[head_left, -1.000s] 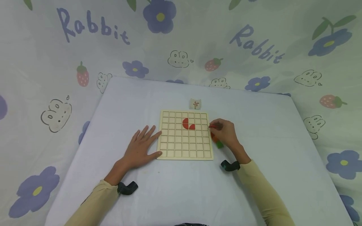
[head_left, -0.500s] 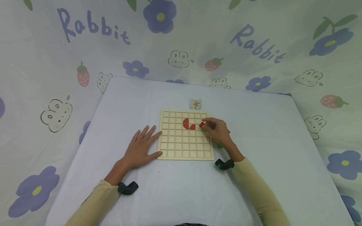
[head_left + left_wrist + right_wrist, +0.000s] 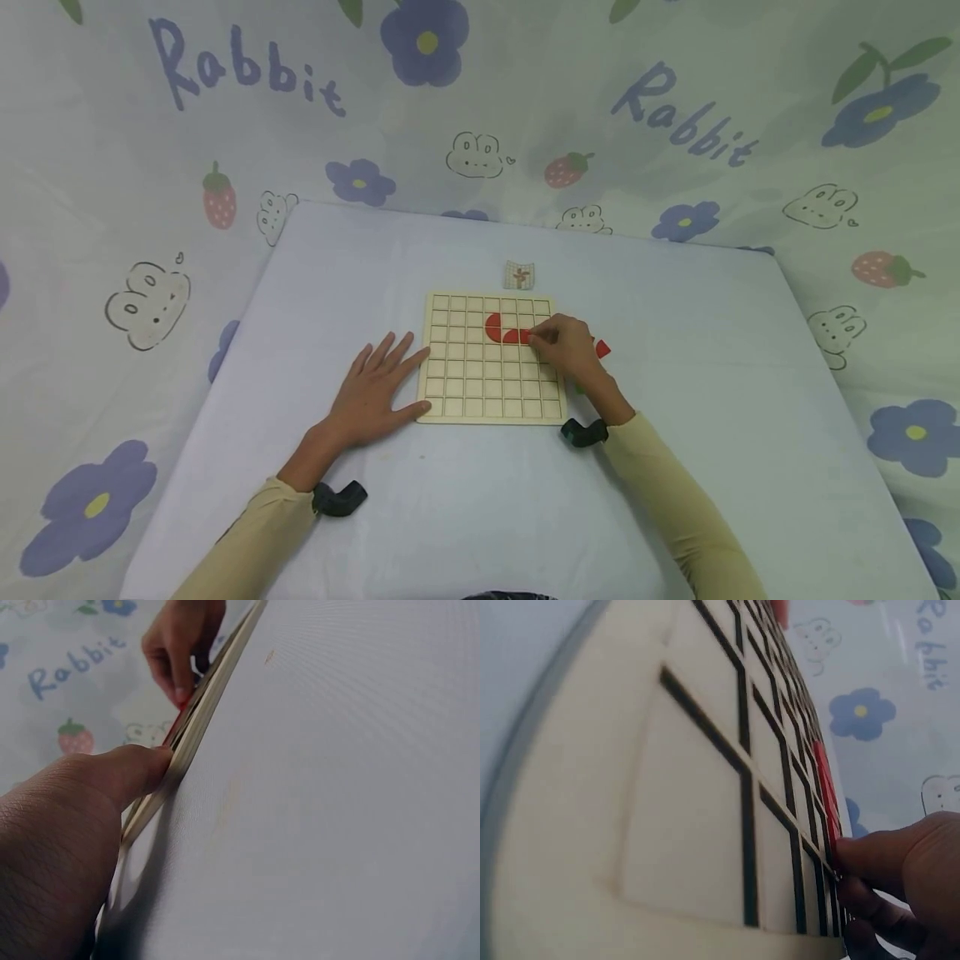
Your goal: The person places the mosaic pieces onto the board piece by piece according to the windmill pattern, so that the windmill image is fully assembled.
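A flat square board of pale wood (image 3: pixel 472 390), scored with dark-edged grooves into a grid of square cells, lay on a smooth white tablecloth (image 3: pixel 465 508). Just above its centre, toward 12 o'clock, sat a flat red half-disc shape (image 3: pixel 492 328) with a groove line running across it, and just beside that, toward 4 o'clock, a red quarter-round piece (image 3: pixel 512 337). The right hand (image 3: pixel 567 343), reaching in from the board's 3 o'clock side, pinched a small flat red piece (image 3: pixel 523 336) between thumb and fingertips; that piece was at the cell next to the quarter-round, its outline partly hidden by the fingers. The left hand (image 3: pixel 369 387) held nothing: its fingers were straight and spread, and its thumb tip touched the board's rim near 8 o'clock.

Beyond the board's 3 o'clock edge a loose red piece (image 3: pixel 602 349) lay by the right hand, and a sliver of green piece (image 3: pixel 580 388) showed between 3 and 4 o'clock. Past the 12 o'clock edge stood a small curled card (image 3: pixel 519 275) printed with a grid and a reddish figure.

A second earlier the right hand had been at the board's 3 o'clock edge; it had since moved inward, toward 9 o'clock, with the red piece. The left hand had stayed in place.
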The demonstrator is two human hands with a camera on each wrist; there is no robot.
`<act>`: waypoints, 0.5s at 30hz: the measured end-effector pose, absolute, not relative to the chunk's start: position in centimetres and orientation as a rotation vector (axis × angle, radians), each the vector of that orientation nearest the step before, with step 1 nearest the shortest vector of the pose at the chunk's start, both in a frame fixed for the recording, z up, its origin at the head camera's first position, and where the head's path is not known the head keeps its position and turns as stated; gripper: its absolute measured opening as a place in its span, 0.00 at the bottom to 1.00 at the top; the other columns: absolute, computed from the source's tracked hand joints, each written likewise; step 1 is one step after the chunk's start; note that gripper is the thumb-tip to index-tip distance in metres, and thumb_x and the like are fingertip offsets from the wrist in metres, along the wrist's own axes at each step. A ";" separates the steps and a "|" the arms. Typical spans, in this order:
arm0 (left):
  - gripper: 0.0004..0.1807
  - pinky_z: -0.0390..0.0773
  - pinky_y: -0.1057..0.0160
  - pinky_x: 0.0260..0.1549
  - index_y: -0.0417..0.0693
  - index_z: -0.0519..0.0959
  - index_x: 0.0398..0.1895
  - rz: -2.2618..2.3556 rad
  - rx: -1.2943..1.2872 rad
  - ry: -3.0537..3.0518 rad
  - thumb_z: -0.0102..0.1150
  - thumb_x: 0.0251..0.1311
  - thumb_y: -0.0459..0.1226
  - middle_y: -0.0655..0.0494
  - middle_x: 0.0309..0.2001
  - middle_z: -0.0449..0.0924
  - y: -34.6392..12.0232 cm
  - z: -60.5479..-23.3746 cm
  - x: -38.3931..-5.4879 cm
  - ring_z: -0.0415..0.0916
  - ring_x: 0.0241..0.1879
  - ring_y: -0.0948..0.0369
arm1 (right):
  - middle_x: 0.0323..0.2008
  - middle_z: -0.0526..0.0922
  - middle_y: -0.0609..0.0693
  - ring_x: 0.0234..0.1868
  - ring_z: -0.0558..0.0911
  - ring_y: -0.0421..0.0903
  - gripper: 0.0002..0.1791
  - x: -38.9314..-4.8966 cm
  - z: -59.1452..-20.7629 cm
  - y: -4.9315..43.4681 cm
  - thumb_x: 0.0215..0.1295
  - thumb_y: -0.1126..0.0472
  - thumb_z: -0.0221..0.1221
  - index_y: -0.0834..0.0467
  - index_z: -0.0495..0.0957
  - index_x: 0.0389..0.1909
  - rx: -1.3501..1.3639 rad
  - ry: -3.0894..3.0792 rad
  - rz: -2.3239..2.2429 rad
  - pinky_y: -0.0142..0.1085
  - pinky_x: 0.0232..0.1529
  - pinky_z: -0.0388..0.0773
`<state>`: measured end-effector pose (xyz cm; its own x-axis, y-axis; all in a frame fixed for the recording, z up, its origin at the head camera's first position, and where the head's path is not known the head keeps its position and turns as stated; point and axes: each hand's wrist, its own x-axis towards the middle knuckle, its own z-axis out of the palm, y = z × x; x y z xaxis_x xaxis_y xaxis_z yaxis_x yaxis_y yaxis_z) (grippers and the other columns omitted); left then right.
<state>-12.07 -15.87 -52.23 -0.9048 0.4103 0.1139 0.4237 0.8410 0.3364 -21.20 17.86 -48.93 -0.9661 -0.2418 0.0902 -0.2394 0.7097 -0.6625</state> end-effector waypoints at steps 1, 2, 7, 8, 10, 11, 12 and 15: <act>0.45 0.38 0.43 0.70 0.60 0.56 0.78 -0.561 -0.675 -2.976 0.49 0.61 0.67 0.52 0.78 0.44 -15.9 -52.2 -12.1 0.36 0.76 0.49 | 0.34 0.84 0.50 0.33 0.78 0.46 0.07 -21.2 -48.9 17.9 0.62 0.62 0.67 0.60 0.88 0.38 -0.414 2.900 -1.110 0.39 0.33 0.74; 0.45 0.38 0.43 0.70 0.60 0.56 0.78 -0.560 -0.674 -2.977 0.49 0.61 0.67 0.52 0.78 0.44 -15.9 -52.2 -12.1 0.35 0.76 0.49 | 0.34 0.84 0.50 0.33 0.78 0.46 0.07 -21.2 -48.9 17.9 0.62 0.62 0.67 0.60 0.88 0.38 -0.418 2.893 -1.110 0.39 0.33 0.74; 0.45 0.37 0.43 0.70 0.60 0.56 0.78 -0.552 -0.668 -2.980 0.49 0.61 0.67 0.52 0.78 0.44 -15.9 -52.1 -12.0 0.35 0.76 0.49 | 0.36 0.84 0.49 0.33 0.77 0.46 0.09 -21.0 -49.2 18.2 0.62 0.62 0.66 0.59 0.87 0.42 -0.442 2.866 -1.136 0.39 0.33 0.74; 0.45 0.37 0.43 0.70 0.60 0.56 0.78 -0.550 -0.668 -2.980 0.49 0.61 0.67 0.53 0.78 0.44 -15.9 -52.1 -12.0 0.35 0.76 0.49 | 0.36 0.84 0.49 0.34 0.77 0.46 0.10 -21.0 -49.2 18.3 0.62 0.61 0.66 0.59 0.87 0.42 -0.447 2.868 -1.140 0.39 0.33 0.74; 0.45 0.37 0.43 0.70 0.59 0.56 0.78 -0.553 -0.668 -2.980 0.50 0.61 0.66 0.52 0.78 0.44 -15.9 -52.1 -12.0 0.36 0.76 0.49 | 0.36 0.84 0.49 0.34 0.78 0.46 0.10 -21.0 -49.4 18.4 0.62 0.62 0.66 0.59 0.87 0.43 -0.459 2.874 -1.151 0.39 0.34 0.74; 0.45 0.37 0.43 0.70 0.59 0.56 0.77 -0.558 -0.667 -2.979 0.50 0.61 0.66 0.52 0.78 0.45 -15.9 -52.0 -12.0 0.36 0.76 0.49 | 0.36 0.84 0.49 0.34 0.78 0.46 0.10 -21.0 -49.4 18.5 0.62 0.62 0.66 0.59 0.87 0.43 -0.467 2.881 -1.154 0.38 0.34 0.74; 0.45 0.37 0.43 0.70 0.59 0.57 0.77 -0.564 -0.666 -2.979 0.50 0.61 0.66 0.52 0.78 0.45 -15.8 -52.0 -12.0 0.36 0.76 0.49 | 0.36 0.83 0.49 0.34 0.78 0.46 0.10 -21.0 -49.4 18.6 0.63 0.62 0.66 0.59 0.87 0.43 -0.477 2.887 -1.157 0.39 0.34 0.75; 0.45 0.37 0.42 0.70 0.58 0.57 0.77 -0.574 -0.664 -2.983 0.50 0.61 0.66 0.52 0.78 0.45 -15.7 -51.9 -11.9 0.36 0.76 0.49 | 0.36 0.83 0.51 0.34 0.78 0.47 0.08 -20.9 -49.3 19.0 0.62 0.63 0.65 0.60 0.86 0.42 -0.523 2.916 -1.170 0.40 0.34 0.75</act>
